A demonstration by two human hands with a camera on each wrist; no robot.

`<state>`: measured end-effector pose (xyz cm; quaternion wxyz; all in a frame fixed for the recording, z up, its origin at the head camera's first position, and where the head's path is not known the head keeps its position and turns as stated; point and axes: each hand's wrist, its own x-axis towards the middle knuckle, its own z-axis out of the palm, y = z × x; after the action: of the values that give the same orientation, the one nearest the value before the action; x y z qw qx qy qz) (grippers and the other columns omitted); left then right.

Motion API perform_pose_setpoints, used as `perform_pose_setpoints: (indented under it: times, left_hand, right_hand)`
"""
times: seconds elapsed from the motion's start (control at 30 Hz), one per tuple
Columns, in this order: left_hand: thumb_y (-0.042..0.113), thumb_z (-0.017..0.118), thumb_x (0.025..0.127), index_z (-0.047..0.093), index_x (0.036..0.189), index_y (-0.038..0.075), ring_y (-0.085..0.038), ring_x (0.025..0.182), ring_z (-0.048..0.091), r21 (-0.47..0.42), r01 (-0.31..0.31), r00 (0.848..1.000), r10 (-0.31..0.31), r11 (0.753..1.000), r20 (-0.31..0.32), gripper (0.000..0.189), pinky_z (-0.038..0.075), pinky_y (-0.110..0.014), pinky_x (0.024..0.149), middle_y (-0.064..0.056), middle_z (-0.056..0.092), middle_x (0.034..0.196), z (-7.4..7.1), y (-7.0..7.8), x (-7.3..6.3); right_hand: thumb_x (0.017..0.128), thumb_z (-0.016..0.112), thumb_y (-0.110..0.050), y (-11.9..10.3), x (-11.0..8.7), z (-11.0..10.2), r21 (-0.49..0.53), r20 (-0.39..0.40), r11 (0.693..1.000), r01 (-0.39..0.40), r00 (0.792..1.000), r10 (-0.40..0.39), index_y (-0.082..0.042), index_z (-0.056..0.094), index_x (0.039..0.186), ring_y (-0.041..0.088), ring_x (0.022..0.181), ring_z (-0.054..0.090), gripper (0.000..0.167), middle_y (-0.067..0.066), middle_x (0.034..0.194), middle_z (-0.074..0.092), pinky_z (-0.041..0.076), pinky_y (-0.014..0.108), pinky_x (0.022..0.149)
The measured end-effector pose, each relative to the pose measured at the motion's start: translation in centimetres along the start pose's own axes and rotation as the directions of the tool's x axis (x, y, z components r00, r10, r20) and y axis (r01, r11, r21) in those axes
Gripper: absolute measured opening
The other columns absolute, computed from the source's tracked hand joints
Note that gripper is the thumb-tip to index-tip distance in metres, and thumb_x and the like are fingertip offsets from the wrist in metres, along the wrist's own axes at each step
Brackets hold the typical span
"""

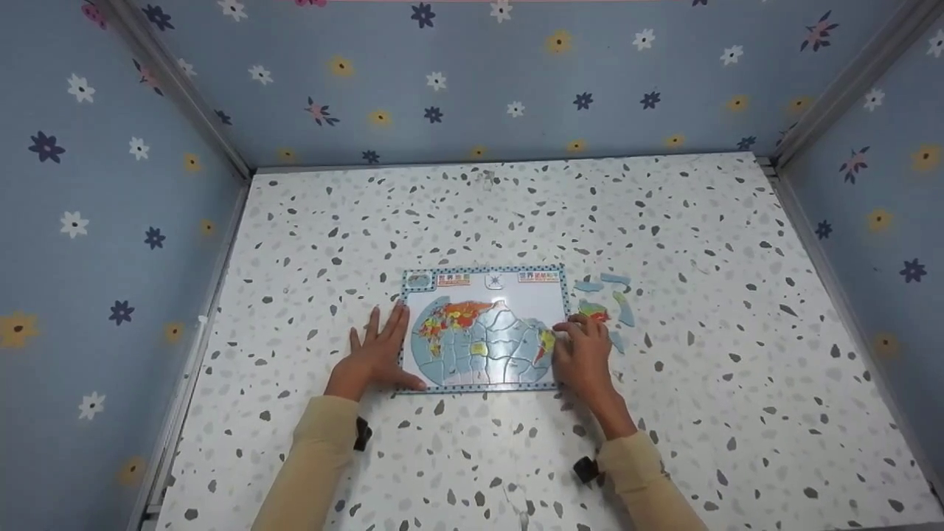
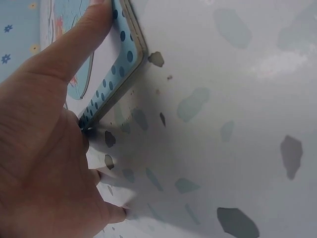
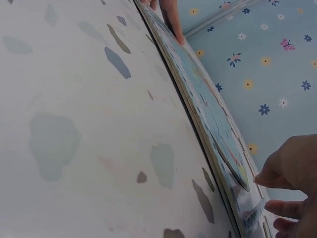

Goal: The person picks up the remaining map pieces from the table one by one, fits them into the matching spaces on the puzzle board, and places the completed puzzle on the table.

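Note:
A world-map jigsaw board (image 1: 483,276) with a dotted blue border lies flat in the middle of the speckled table (image 1: 472,214). My left hand (image 1: 377,352) lies flat with fingers spread at the board's left edge, thumb along the lower border; the left wrist view shows the thumb (image 2: 74,44) pressing the board's border (image 2: 121,54). My right hand (image 1: 582,350) rests at the board's right edge, fingertips on a piece by the map's rim. The right wrist view shows those fingers (image 3: 290,168) beside the board's edge (image 3: 208,124). Several loose pieces (image 1: 608,299) lie just right of the board.
Blue flowered walls (image 1: 110,221) close in the table on the left, back and right. Bare tabletop stretches behind the board and towards the near edge. A black strap clip (image 1: 586,469) shows at each beige sleeve.

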<state>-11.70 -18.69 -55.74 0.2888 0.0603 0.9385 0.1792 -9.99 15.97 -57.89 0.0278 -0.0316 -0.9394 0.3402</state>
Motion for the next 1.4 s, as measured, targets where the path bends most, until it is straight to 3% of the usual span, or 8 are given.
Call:
perform_pose_setpoints:
  times: [0.23,0.77,1.1,1.4]
  left_hand:
    - [0.061,0.083,0.058,-0.005,0.155,0.016,-0.038,0.145,-0.020,-0.014,-0.023,1.000,0.023,1.000,-0.015,0.138,-0.008,-0.069,0.110,-0.003,-0.014,0.162,-0.2,0.2,-0.3]
    - [0.061,0.083,0.058,-0.007,0.155,0.018,-0.036,0.145,-0.022,-0.018,-0.009,1.000,0.009,1.000,-0.004,0.139,-0.010,-0.067,0.110,-0.002,-0.017,0.161,-0.3,0.3,-0.3]
    - [0.062,0.082,0.058,-0.007,0.154,0.019,-0.035,0.145,-0.022,-0.020,-0.014,1.000,0.014,1.000,-0.010,0.138,-0.009,-0.067,0.111,0.000,-0.017,0.161,-0.2,0.2,-0.3]
    - [0.062,0.083,0.057,-0.007,0.154,0.019,-0.035,0.145,-0.022,-0.019,-0.014,1.000,0.014,1.000,-0.013,0.140,-0.009,-0.067,0.111,-0.001,-0.016,0.161,-0.2,0.1,-0.2]
  right_hand:
    - [0.088,0.059,-0.008,0.5,0.2,-0.6,-0.003,-0.042,0.999,0.033,0.999,-0.033,-0.008,0.070,0.106,0.033,0.129,0.036,0.020,0.012,0.129,0.051,0.025,0.051,0.109]
    - [0.084,0.064,-0.005,2.4,0.5,-2.2,0.000,-0.102,0.999,0.050,0.993,-0.050,-0.005,0.068,0.104,0.037,0.124,0.039,0.020,0.016,0.127,0.053,0.026,0.055,0.104]
    - [0.087,0.064,-0.014,4.1,0.4,-3.2,-0.020,-0.094,0.997,-0.072,0.993,0.070,-0.008,0.064,0.113,0.036,0.134,0.032,0.027,0.013,0.135,0.048,0.021,0.053,0.112]
    - [0.089,0.063,-0.020,5.0,0.4,-4.1,-0.040,-0.085,0.984,-0.176,0.981,0.172,-0.009,0.060,0.118,0.036,0.138,0.026,0.031,0.013,0.141,0.041,0.021,0.056,0.111]
